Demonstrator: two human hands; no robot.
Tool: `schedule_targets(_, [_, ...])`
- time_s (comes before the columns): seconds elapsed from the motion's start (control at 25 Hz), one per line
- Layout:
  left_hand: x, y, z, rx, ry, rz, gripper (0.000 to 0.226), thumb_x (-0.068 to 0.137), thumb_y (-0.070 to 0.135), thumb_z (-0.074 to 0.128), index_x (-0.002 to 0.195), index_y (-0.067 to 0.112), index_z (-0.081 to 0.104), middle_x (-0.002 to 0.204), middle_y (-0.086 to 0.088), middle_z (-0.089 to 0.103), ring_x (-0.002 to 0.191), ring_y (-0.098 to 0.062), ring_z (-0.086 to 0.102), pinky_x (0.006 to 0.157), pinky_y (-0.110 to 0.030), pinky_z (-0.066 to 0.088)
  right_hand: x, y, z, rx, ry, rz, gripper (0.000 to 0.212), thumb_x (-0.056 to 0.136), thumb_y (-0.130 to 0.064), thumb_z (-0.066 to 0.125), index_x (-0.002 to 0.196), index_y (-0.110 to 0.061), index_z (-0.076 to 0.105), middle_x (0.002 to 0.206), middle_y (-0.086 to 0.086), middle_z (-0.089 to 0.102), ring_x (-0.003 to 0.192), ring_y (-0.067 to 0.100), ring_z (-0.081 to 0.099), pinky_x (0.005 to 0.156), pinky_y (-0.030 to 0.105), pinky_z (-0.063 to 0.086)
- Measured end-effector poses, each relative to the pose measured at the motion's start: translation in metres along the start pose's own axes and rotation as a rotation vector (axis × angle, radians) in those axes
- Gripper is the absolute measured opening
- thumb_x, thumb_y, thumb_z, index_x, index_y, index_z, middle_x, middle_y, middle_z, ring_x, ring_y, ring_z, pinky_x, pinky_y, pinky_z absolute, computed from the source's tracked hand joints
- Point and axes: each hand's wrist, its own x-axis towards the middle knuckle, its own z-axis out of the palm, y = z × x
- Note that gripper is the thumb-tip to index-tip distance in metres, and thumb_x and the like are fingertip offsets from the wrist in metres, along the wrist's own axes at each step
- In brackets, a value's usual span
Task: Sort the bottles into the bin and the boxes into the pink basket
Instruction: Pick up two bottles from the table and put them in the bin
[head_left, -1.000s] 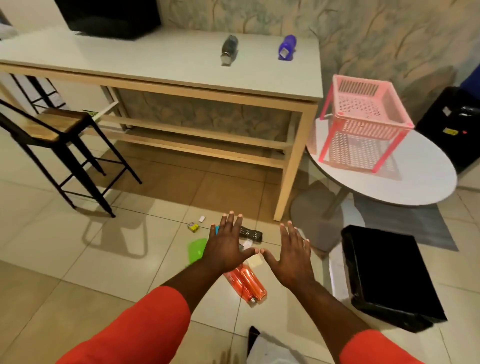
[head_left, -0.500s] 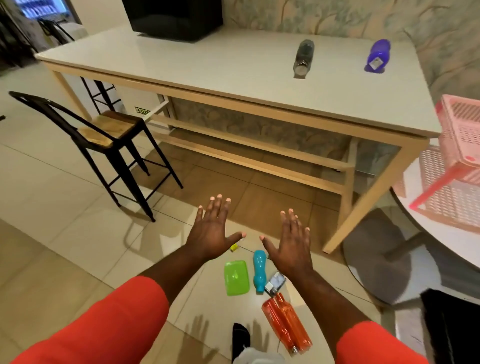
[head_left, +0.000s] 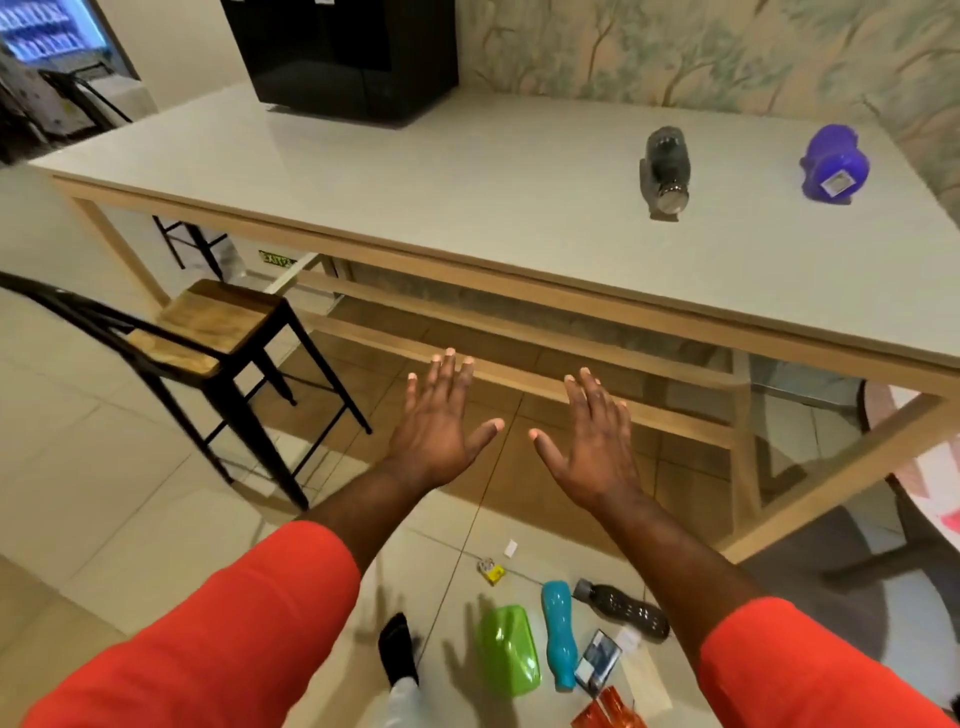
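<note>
No readable writing anywhere: the purple bottle (head_left: 834, 162) has a white label, too blurry to read. Both hands, left hand (head_left: 439, 431) and right hand (head_left: 592, 444), are palms-down, fingers spread, holding nothing. The grey bottle (head_left: 666, 169) also lies on the table (head_left: 467, 176); the teal bottle (head_left: 558, 634), dark bottle (head_left: 623, 610) and green box (head_left: 506, 657) are on the floor.

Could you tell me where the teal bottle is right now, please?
The teal bottle lies on the floor at the bottom of the head view, between the green box on its left and the black bottle on its right.
</note>
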Motion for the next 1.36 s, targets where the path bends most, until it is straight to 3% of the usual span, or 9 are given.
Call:
schedule_targets(0.28, [0.171,-0.079,-0.02,0.0,0.088,0.202,0.092,0.094,0.074,0.025,0.161,0.023,-0.01,0.168,-0.006,-0.021,0.154,-0.021,-0.02,0.125,-0.05,-0.005,0.152,-0.047,0.014,-0.068,0.215,-0.015,0.088,0.092,-0.067,0.047,0.162,-0.025,0.014,0.171,-0.001,0.001,0.157,0.021,0.007,0.126,0.054,0.009])
schedule_targets(0.52, [0.281,-0.08,-0.05,-0.025,0.139,0.395,0.09,0.094,0.075,0.015,0.158,0.024,-0.021,0.165,-0.003,-0.031,0.153,-0.02,-0.025,0.125,-0.052,-0.004,0.247,-0.045,-0.023,-0.137,0.402,0.086,0.088,0.093,-0.064,0.047,0.162,-0.025,0.01,0.171,-0.001,0.0,0.157,0.017,0.002,0.124,0.057,0.012])
schedule_targets(0.84, [0.451,-0.013,-0.048,-0.114,0.119,0.619,0.085,0.094,0.077,0.016,0.157,0.033,-0.021,0.164,0.005,-0.032,0.151,-0.012,-0.029,0.125,-0.047,-0.008,0.364,0.046,-0.065,-0.228,0.564,0.281,0.088,0.094,-0.068,0.048,0.162,-0.028,0.01,0.171,-0.002,0.004,0.156,0.02,0.012,0.125,0.055,0.013])
schedule_targets(1.04, [0.562,0.052,-0.014,-0.136,0.012,0.727,0.088,0.095,0.073,0.027,0.158,0.033,-0.019,0.166,0.003,-0.027,0.153,-0.014,-0.023,0.126,-0.045,-0.005,0.436,0.129,-0.085,-0.171,0.648,0.418,0.08,0.093,-0.077,0.032,0.159,-0.032,0.019,0.169,-0.004,0.016,0.154,0.019,0.02,0.125,0.052,0.016])
schedule_targets(1.24, [0.635,0.105,0.012,-0.156,-0.063,0.873,0.091,0.097,0.062,0.043,0.161,0.027,-0.011,0.168,0.001,-0.016,0.157,-0.02,-0.006,0.127,-0.046,0.003,0.473,0.215,-0.112,-0.15,0.756,0.634,0.076,0.095,-0.064,0.051,0.156,-0.024,0.03,0.164,0.003,0.033,0.149,0.025,0.034,0.119,0.052,0.031])
schedule_targets(1.36, [0.662,0.137,0.024,-0.364,-0.151,0.769,0.089,0.094,0.066,0.046,0.162,0.03,0.0,0.171,0.002,0.006,0.155,-0.023,0.02,0.123,-0.05,0.025,0.49,0.257,-0.119,-0.174,0.779,0.72,0.076,0.095,-0.06,0.055,0.154,-0.016,0.034,0.159,0.008,0.041,0.145,0.028,0.04,0.118,0.049,0.033])
